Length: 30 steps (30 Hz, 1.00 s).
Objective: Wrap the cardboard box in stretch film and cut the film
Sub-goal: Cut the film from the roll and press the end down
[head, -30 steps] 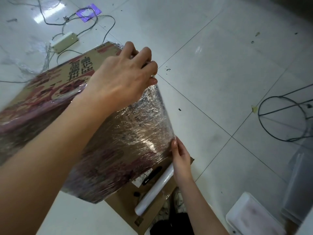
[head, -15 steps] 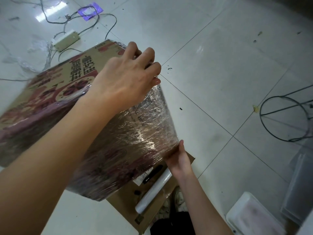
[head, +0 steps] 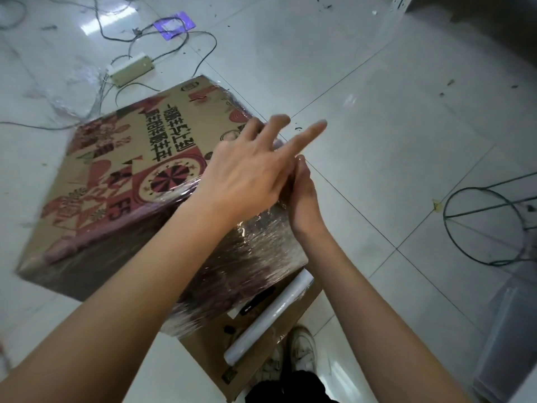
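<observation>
Fingers of the left hand (head: 250, 173) spread straight over the film-wrapped cardboard box (head: 139, 181); right hand (head: 302, 196), fingers together, presses its right edge.

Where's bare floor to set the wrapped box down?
Bare tiles to the right of the cardboard box, between it and the wire ring stand. Crowded: cables and a power strip beyond it, the stretch film roll on flat cardboard and shoes nearest the person.
</observation>
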Available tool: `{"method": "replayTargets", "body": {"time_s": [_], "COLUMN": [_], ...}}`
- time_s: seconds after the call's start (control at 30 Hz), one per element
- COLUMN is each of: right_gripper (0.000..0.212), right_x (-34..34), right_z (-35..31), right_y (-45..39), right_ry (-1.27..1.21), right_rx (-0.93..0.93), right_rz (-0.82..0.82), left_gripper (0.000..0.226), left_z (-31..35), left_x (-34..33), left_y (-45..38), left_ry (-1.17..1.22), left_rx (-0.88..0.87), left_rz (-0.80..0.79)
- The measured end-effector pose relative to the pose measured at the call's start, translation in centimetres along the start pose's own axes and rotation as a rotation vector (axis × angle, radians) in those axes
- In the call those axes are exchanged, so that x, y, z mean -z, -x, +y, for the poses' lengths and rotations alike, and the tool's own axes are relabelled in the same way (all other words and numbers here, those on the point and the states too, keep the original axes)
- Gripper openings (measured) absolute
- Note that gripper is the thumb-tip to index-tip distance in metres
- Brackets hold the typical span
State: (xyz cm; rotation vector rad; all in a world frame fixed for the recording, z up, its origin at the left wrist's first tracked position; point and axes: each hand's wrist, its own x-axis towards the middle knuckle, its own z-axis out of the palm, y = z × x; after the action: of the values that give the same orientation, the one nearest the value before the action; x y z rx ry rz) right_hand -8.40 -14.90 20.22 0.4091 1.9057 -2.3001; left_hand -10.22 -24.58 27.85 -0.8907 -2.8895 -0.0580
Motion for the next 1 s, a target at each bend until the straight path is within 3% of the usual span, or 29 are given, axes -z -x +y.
{"method": "replayTargets", "body": {"time_s": [0.1, 0.17, 0.23, 0.3, 0.37, 0.43, 0.53, 0.6, 0.63, 0.8, 0.9, 1.0], "right_gripper": [0.051, 0.048, 0.042, 0.042, 0.043, 0.041, 0.047, 0.050, 0.041, 0.023, 0.014, 0.027], "right_x": [-1.3, -1.2, -0.4, 0.7, 1.9, 2.4, 2.6, 2.8, 2.7, 1.5, 0.3, -0.7], "right_z": [0.4, 0.3, -0.1, -0.4, -0.8, -1.4, -1.7, -1.4, -1.3, -0.5, 1.1, 2.4], "right_y": [0.1, 0.2, -0.1, -0.6, -1.1, -1.2, -1.5, -1.8, -1.9, -2.7, -2.5, -2.2], "right_ry": [0.228, 0.200, 0.147, 0.159, 0.182, 0.192, 0.208, 0.248, 0.248, 0.339, 0.354, 0.296], "right_rx": [0.029, 0.041, -0.008, -0.071, -0.142, -0.200, -0.212, -0.195, -0.193, -0.232, -0.266, -0.301], "right_rz": [0.193, 0.213, 0.178, 0.102, 0.044, -0.093, -0.230, -0.244, -0.273, -0.368, -0.327, -0.236], "left_gripper": [0.069, 0.062, 0.051, 0.051, 0.056, 0.062, 0.051, 0.042, 0.038, 0.073, 0.072, 0.056], "left_z": [-0.4, -2.3, -5.9, -9.0, -11.3, -11.4, -8.7, -6.7, -6.3, -5.8, -5.5, -4.6], "left_x": [2.0, 3.8, 4.0, 3.1, 1.6, 0.4, -0.9, -1.5, -1.9, -3.4, -4.0, -5.0], "left_y": [0.3, 3.1, 7.5, 12.4, 17.0, 20.5, 21.4, 20.4, 20.6, 23.4, 24.4, 25.0], "left_ry": [0.348, 0.429, 0.346, 0.449, 0.734, 1.034, 1.327, 1.354, 1.378, 1.367, 1.338, 1.324], "left_rx": [0.240, 0.475, 0.770, 1.083, 1.434, 1.658, 1.552, 1.522, 1.521, 1.565, 1.571, 1.604], "left_rz": [-0.074, 0.046, 0.208, 0.083, -0.173, -0.306, -0.185, -0.052, 0.014, 0.225, 0.318, 0.382]}}
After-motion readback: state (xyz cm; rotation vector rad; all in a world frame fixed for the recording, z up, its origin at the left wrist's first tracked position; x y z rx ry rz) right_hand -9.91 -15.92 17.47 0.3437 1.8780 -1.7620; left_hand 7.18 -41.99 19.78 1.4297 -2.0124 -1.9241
